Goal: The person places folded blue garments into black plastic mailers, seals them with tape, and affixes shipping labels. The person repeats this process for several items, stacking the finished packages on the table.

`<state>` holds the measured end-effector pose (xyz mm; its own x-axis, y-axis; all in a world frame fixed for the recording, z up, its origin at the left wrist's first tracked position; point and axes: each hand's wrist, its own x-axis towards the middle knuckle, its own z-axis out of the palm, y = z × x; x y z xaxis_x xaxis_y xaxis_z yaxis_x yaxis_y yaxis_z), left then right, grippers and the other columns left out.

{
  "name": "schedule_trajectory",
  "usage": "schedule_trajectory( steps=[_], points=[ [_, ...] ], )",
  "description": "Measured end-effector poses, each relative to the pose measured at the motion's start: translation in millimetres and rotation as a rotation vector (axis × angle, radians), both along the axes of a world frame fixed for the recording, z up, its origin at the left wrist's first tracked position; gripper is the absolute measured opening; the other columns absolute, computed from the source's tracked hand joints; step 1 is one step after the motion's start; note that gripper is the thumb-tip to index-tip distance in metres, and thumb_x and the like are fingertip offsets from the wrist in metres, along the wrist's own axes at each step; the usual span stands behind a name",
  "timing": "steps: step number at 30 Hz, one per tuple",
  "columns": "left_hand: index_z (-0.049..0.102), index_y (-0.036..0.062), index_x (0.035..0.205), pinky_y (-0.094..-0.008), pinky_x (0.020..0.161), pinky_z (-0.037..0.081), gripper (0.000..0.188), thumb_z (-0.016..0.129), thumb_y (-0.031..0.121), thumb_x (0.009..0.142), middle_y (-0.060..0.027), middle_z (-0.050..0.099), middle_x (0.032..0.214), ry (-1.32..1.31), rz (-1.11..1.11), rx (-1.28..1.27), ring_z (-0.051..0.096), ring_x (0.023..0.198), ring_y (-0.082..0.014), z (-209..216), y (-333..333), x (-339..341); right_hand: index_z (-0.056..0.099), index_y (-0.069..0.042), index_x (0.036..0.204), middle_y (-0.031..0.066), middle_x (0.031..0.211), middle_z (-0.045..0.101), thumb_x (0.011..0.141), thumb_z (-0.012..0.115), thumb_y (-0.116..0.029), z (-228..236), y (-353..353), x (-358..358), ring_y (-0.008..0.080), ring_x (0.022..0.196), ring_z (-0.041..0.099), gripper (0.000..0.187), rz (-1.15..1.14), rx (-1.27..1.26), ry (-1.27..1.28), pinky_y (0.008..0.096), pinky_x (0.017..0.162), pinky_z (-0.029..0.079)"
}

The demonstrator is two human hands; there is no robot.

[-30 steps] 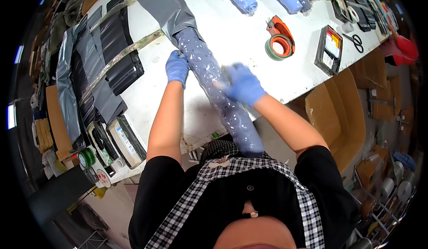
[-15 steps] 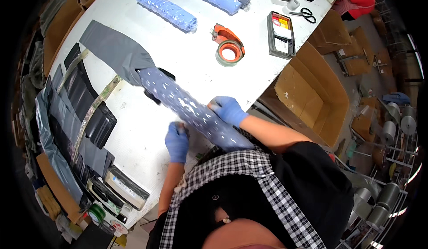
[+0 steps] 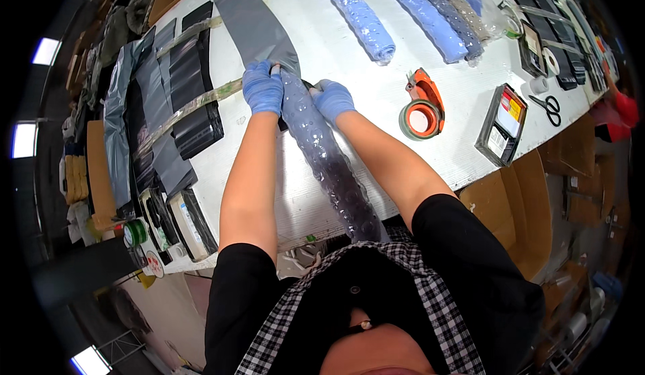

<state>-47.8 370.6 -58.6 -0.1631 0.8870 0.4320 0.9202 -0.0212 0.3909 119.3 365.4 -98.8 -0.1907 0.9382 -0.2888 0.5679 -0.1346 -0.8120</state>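
A long roll [image 3: 326,160], dark bluish and wrapped in shiny clear film, slants across the table edge with its near end against my apron. Its far end sits at the mouth of a flat grey plastic bag [image 3: 252,26]. My left hand [image 3: 263,89], in a blue glove, is closed on the left side of the bag's mouth. On the other side, my right hand [image 3: 334,101], gloved alike, has its fingers curled at the bag's dark inner edge, beside the roll. Its fingertips are partly hidden.
Strapped stacks of dark plastic bags [image 3: 191,86] lie on the left. An orange tape dispenser [image 3: 424,106], a black tray [image 3: 502,125] and black scissors [image 3: 547,110] lie right. Light-blue wrapped rolls [image 3: 359,19] are at the back. A cardboard box [image 3: 517,207] stands beside the table.
Both hands have moved forward to the bag's mouth; my right hand has left the roll's middle and my left has closed on the bag. The view has turned, shifting the table contents.
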Motion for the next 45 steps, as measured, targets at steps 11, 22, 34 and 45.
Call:
schedule_trajectory(
  steps=[11, 22, 34, 45],
  points=[
    [0.066, 0.0003, 0.107, -0.0384, 0.076, 0.051, 0.022, 0.059, 0.014, 0.091, -0.0124, 0.069, 0.088, -0.652, 0.192, -0.404, 0.066, 0.083, -0.0216, -62.5, -92.6, 21.4, 0.066, -0.004, 0.099, 0.0231, 0.094, 0.068, 0.091, 0.055, -0.032, -8.8, -47.4, 51.5, 0.0389, 0.092, 0.065, 0.031, 0.009, 0.080, -0.002, 0.0455, 0.085, 0.049],
    [0.052, 0.0054, 0.131, -0.0306, 0.084, 0.049, 0.041, 0.060, 0.005, 0.090, -0.0065, 0.059, 0.106, -1.010, 0.106, -0.563, 0.057, 0.095, -0.0160, -79.1, -289.3, 64.3, 0.061, -0.012, 0.118, 0.0165, 0.097, 0.068, 0.094, 0.054, -0.033, 6.9, -210.2, 278.4, 0.0344, 0.092, 0.065, 0.033, -0.044, 0.276, -0.341, 0.0438, 0.086, 0.051],
    [0.053, 0.0075, 0.135, -0.0389, 0.109, 0.037, 0.063, 0.060, -0.006, 0.074, -0.0174, 0.045, 0.135, -0.123, -0.241, -0.184, 0.044, 0.126, -0.0325, 8.2, -226.4, 132.1, 0.072, -0.017, 0.096, 0.0066, 0.094, 0.067, 0.086, 0.060, -0.036, 14.2, -106.2, 436.4, 0.0260, 0.091, 0.065, 0.024, 0.197, 0.233, -1.151, 0.0413, 0.080, 0.050],
    [0.069, 0.0097, 0.109, -0.0390, 0.088, 0.051, 0.033, 0.075, 0.012, 0.077, -0.0132, 0.063, 0.115, 0.133, -0.331, -0.028, 0.062, 0.101, -0.0303, 13.5, -215.4, 136.3, 0.073, -0.012, 0.089, 0.0103, 0.091, 0.067, 0.087, 0.058, -0.033, 30.0, -104.1, 432.2, 0.0282, 0.085, 0.068, 0.026, 0.268, 0.231, -1.081, 0.0432, 0.072, 0.055]
  ],
)
